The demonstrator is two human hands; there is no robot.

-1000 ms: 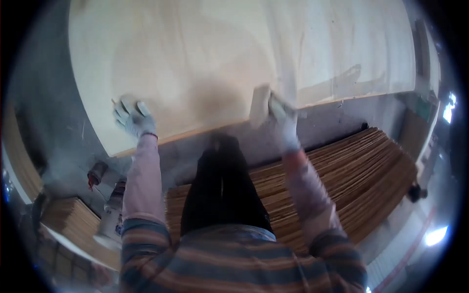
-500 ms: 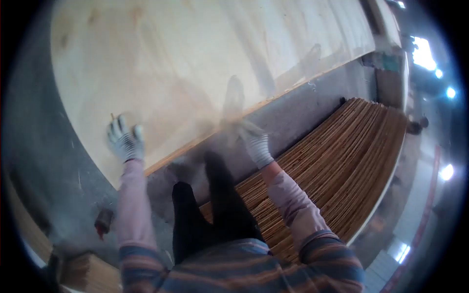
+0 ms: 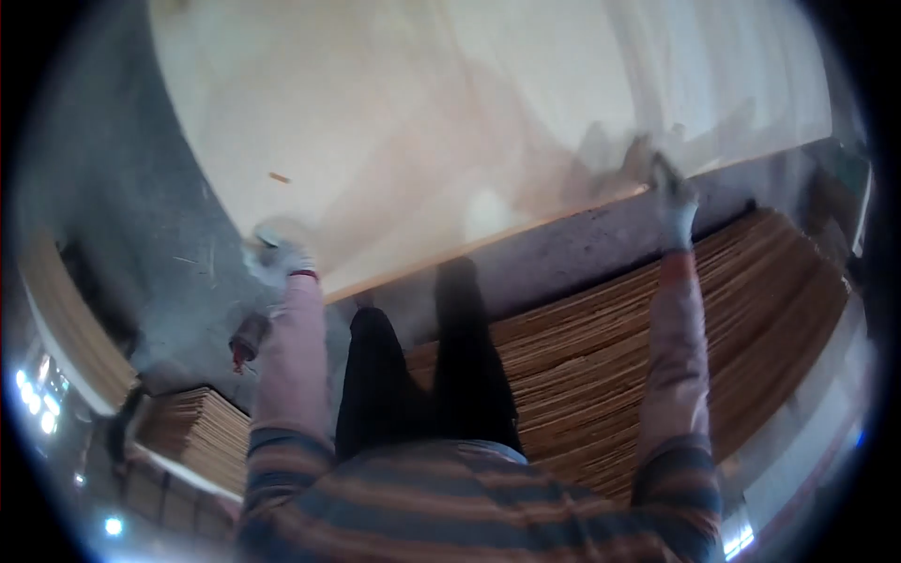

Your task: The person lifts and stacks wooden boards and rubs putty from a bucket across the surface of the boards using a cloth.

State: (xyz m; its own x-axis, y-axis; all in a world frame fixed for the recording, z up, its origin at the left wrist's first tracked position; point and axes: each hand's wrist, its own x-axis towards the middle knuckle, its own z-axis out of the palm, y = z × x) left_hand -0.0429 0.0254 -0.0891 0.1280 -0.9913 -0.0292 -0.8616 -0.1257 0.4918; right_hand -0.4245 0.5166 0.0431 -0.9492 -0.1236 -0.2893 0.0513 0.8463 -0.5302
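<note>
Board [image 3: 404, 84]: pale; I'd clear the chip [image 3: 280, 177].
Left hand [image 3: 280, 255]: at corner, grip unclear.
Right hand [image 3: 677, 195]: gripping blurred block [image 3: 639, 158]; I'd hold it flat.

Your large pale panel [image 3: 404, 84] fills the upper middle of the frame, with one small tan sliver [image 3: 279, 177] lying on it at upper left. Grey floor [image 3: 169, 216] shows at left, bearing thin pale streaks [image 3: 188, 260] (too blurred for you to identify).

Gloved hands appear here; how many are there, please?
2: left hand at the near left corner of the pale board, right hand farther right, by its near edge.
</note>
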